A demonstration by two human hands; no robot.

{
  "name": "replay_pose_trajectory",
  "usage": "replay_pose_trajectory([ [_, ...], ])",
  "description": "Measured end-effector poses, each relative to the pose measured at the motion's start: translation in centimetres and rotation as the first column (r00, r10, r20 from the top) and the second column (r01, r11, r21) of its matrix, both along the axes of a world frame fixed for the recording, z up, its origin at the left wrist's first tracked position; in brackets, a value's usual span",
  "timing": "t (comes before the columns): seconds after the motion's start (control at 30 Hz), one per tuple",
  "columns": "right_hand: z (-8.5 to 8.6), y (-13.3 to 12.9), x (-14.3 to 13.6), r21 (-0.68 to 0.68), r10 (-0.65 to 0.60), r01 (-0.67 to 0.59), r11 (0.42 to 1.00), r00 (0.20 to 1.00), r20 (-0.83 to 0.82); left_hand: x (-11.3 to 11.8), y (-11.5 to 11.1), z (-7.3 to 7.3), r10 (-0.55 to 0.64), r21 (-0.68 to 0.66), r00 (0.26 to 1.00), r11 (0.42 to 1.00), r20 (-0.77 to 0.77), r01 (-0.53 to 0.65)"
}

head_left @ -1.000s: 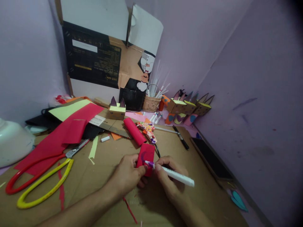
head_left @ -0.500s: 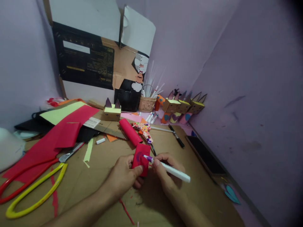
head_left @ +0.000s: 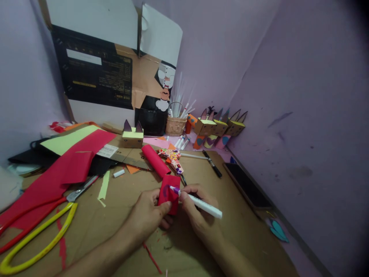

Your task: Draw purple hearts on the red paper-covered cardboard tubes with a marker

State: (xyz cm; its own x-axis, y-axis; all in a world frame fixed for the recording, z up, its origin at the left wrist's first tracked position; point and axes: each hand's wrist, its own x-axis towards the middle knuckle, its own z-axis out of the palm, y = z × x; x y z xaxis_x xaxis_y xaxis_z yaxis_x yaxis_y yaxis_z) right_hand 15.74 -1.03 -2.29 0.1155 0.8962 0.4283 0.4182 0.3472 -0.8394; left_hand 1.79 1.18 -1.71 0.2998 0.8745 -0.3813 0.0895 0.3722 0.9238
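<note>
My left hand (head_left: pixel 154 211) grips a small red paper piece (head_left: pixel 173 182) between thumb and fingers, over the cardboard sheet. A curved purple mark shows on the upper left of its face. In my right hand (head_left: pixel 197 206) is a white marker (head_left: pixel 206 206) with a purple end, whose tip meets the red paper beside the mark. Just behind the paper lies a red paper roll (head_left: pixel 155 161). A patterned glue gun (head_left: pixel 173 157) rests to the right of that roll.
Scissors (head_left: pixel 70 198) and red sheets (head_left: pixel 77 165) lie left. A box with pointed ears (head_left: pixel 132 138) stands behind. At the back are a basket (head_left: pixel 175 126) and more eared figures (head_left: pixel 206 127). A black pen (head_left: pixel 213 164) and a phone (head_left: pixel 248 186) lie right.
The whole view has shifted slightly, so most things appear further left. The marker tip has moved a little up and left on the red paper, still in my right hand.
</note>
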Motion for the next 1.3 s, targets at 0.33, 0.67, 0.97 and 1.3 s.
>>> replay_pose_trajectory([
  [0.33,0.28,-0.31,0.08,0.006,0.067,-0.067,0.998,0.997,0.034,0.0,-0.05,0.07,0.007,-0.005,1.0,1.0,0.006,-0.007],
  [0.67,0.16,-0.21,0.28,-0.002,0.047,-0.046,0.999,0.998,0.039,0.0,-0.02,0.12,0.016,-0.018,1.0,1.0,-0.006,-0.016],
  [0.97,-0.09,0.0,0.26,0.019,-0.004,0.004,1.0,1.0,-0.022,0.0,0.04,0.1,0.013,-0.01,1.0,1.0,-0.01,-0.013],
  [1.3,0.13,-0.07,0.04,0.021,0.027,-0.027,0.999,1.0,-0.01,-0.09,0.11,-0.18,0.022,-0.016,1.0,1.0,0.002,-0.022],
])
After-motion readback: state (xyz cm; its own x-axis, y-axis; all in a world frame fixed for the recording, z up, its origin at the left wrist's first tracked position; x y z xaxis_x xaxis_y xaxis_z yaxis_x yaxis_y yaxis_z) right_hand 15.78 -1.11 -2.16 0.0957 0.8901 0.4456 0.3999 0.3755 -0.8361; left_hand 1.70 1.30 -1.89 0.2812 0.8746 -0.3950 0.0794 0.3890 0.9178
